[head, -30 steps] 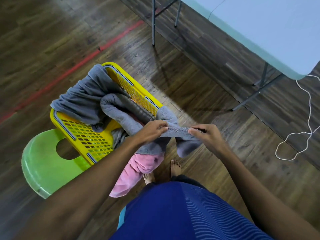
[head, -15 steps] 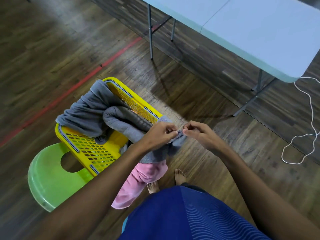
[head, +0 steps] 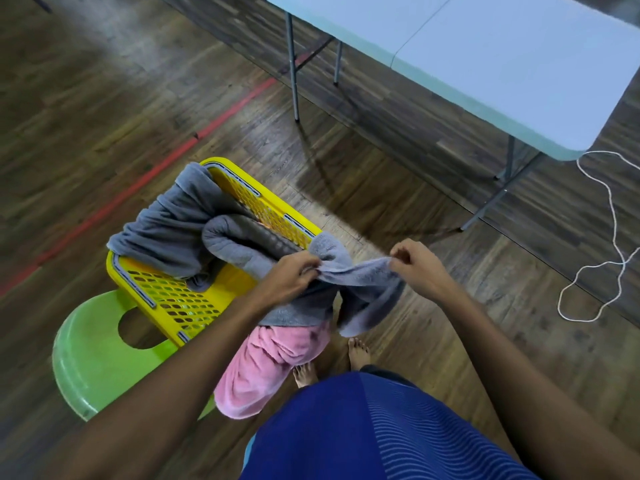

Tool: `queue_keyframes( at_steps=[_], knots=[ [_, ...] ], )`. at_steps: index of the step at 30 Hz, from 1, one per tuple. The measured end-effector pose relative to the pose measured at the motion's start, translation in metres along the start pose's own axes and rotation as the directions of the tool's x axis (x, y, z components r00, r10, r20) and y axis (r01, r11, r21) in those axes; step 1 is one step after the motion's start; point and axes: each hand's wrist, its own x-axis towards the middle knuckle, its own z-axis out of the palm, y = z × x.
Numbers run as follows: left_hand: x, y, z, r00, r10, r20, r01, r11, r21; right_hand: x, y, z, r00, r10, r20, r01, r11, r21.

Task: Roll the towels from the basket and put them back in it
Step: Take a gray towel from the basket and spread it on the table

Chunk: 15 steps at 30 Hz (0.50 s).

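Grey towel [head: 360, 275] hangs stretched between the two hands just beside the near corner of the yellow basket [head: 166, 299], its top edge pulled fairly straight and the rest drooping toward the floor above the person's bare feet. The left hand [head: 291, 278] has its fingers curled round a bunched end of that edge, and the right hand [head: 415, 268] pinches the other end between thumb and fingertips. The basket sits on a green stool [head: 90, 358] with more grey towels [head: 166, 226] heaped in it and spilling over its rim. A pink towel [head: 273, 362] hangs below the left forearm; what holds it up cannot be told. The step looks like opening the towel out before rolling. Done well, it likely means finding the true corners rather than a bunch of cloth, shaking out the twist, folding to an even strip and rolling firmly from one end, with the hanging part kept off the floor.
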Motion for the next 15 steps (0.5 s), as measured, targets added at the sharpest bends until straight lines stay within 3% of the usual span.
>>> queue_keyframes(
  at_steps=[2,5,10,12,15],
  knots=[
    [-0.002,0.018,0.006,0.996,0.078,-0.041,-0.078,0.997,0.017,0.0,-0.012,0.006,0.977,-0.177,0.115,0.178,0.984,0.001],
    [-0.001,0.04,0.015,0.974,0.16,-0.159,-0.156,0.987,0.033,-0.002,-0.039,0.022,0.922,-0.275,0.275,0.257,0.961,0.098],
    [-0.013,0.047,0.011,0.934,0.097,-0.345,-0.147,0.981,-0.123,-0.003,-0.047,0.022,0.929,-0.303,0.212,0.249,0.937,0.244],
    [-0.016,0.033,0.007,0.955,0.013,-0.297,-0.076,0.977,-0.2,-0.005,-0.048,0.016,0.937,-0.31,0.162,0.287,0.946,0.147],
    [-0.021,0.013,0.004,0.997,0.025,-0.075,-0.03,0.997,-0.066,-0.013,-0.053,0.012,0.94,-0.309,0.144,0.297,0.95,0.098]
  ],
)
